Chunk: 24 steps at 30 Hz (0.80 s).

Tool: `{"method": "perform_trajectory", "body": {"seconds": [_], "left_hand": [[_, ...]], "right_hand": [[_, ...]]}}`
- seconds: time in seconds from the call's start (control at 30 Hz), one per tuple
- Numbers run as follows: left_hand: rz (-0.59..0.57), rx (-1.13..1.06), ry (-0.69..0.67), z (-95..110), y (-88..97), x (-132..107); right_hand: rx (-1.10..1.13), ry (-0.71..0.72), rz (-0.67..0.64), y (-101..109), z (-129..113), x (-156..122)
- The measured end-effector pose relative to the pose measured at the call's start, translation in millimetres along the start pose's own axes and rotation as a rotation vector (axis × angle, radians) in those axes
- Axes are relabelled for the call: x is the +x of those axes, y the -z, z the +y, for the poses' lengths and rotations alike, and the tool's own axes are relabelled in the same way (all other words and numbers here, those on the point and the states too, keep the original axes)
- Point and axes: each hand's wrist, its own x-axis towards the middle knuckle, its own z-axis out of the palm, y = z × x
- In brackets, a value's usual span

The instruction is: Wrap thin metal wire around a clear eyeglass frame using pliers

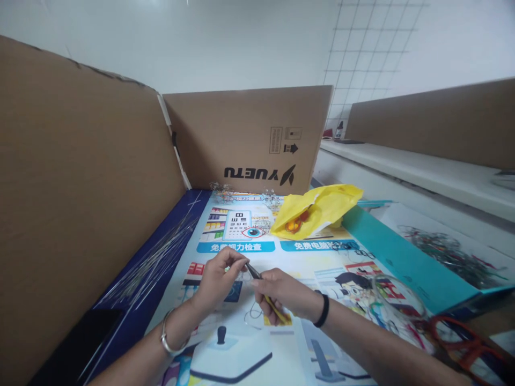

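My right hand is wrapped round a pair of pliers with dark jaws and yellow handles. The jaws point up and left to the fingertips of my left hand. Thumb and forefinger of that hand are pinched together on what looks like a thin wire, right at the plier tips; most of it is hidden or too fine to follow. Below the hands, a thin bent wire shows in loops against the printed sheet. I cannot tell whether it joins the piece in my fingers.
Long straight wires lie at the left. A yellow bag sits at the back right. Beyond the right arm are a teal box with tangled wire pieces and red-handled scissors. Cardboard walls stand behind and left.
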Motion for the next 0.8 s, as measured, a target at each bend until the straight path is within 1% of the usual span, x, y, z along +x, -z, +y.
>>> {"method": "perform_trajectory", "body": {"seconds": [0.1,0.27,0.37,0.47,0.6,0.73,0.8], "left_hand": [[0.003,0.069,-0.047,0,1.3,-1],[0.006,0.121,-0.093,2,1.7,-1],[0.014,0.129,-0.086,1,1.8,-1],[0.017,0.098,-0.042,0,1.9,-2],[0.008,-0.015,0.038,1,1.8,0],[-0.029,-0.296,0.179,7,1.6,3],[-0.047,-0.395,0.205,10,1.3,4]], "right_hand": [[-0.023,-0.015,0.017,-2,1,1],[-0.012,-0.025,0.029,-6,5,3],[-0.063,-0.003,0.044,-8,4,3],[-0.120,-0.012,0.079,-9,1,1],[-0.142,-0.024,0.085,-7,0,-1],[-0.091,-0.021,0.054,-4,0,-1],[-0.036,-0.011,0.037,-4,-1,-1]]}}
